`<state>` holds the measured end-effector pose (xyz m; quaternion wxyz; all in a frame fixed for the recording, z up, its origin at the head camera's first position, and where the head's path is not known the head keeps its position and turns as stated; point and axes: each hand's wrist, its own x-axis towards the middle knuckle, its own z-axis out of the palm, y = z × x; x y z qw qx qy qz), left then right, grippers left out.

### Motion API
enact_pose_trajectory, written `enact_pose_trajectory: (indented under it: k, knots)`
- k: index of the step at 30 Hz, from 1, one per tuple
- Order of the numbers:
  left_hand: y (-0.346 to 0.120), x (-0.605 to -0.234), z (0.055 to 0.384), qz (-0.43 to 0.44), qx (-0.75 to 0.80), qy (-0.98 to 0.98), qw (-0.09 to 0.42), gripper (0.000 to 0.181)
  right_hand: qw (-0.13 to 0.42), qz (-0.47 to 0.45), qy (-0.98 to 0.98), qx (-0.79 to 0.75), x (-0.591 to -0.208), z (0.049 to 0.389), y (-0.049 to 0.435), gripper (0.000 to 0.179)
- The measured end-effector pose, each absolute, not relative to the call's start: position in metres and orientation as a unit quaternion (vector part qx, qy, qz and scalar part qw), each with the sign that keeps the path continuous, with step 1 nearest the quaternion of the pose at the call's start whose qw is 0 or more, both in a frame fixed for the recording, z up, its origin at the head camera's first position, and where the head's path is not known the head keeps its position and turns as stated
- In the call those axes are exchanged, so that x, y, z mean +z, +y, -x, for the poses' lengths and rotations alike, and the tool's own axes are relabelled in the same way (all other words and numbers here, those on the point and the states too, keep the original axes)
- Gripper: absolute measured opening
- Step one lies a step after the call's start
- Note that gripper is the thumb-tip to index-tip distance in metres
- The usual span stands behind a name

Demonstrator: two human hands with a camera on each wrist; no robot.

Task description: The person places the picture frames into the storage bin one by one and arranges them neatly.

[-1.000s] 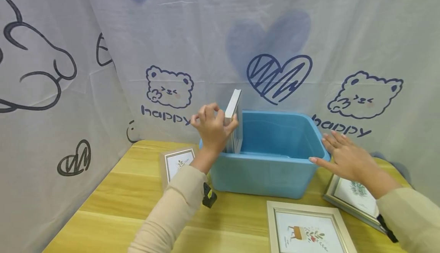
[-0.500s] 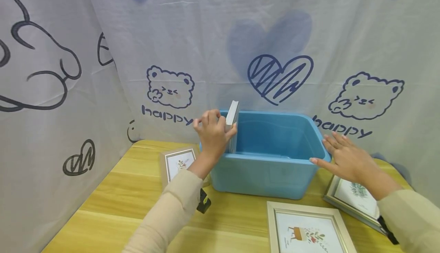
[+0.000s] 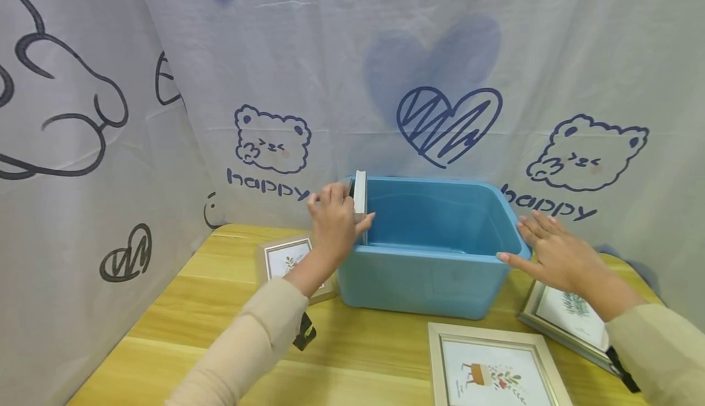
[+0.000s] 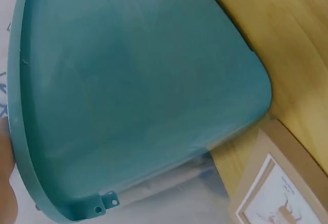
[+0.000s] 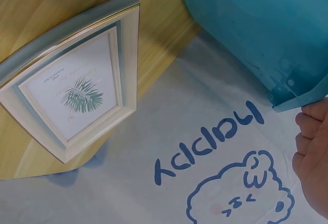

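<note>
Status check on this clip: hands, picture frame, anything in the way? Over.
Left hand grips picture frame, upright inside blue tub, left end. Right hand rests on tub's right rim. No obstruction visible; frame's lower part hidden.

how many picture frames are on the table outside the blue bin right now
3: the tan frame left of the blue plastic bin, the cream frame in front of it, and the leaf-print frame to its right. Others may be hidden behind the bin.
</note>
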<state>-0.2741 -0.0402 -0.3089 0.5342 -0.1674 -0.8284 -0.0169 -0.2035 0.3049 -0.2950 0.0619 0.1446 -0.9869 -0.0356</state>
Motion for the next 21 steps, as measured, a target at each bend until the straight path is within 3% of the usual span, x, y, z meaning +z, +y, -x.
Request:
enact_pose_trajectory:
  k: [14, 21]
  knots:
    - [-0.038, -0.3, 0.257, 0.063, 0.072, -0.926, 0.364, 0.058, 0.071, -0.151, -0.985, -0.034, -0.297, 0.202, 0.304, 0.084]
    - [-0.035, -0.286, 0.254, 0.047, 0.103, -0.968, 0.226, 0.054, 0.067, -0.149, -0.986, -0.03, -0.295, 0.202, 0.304, 0.085]
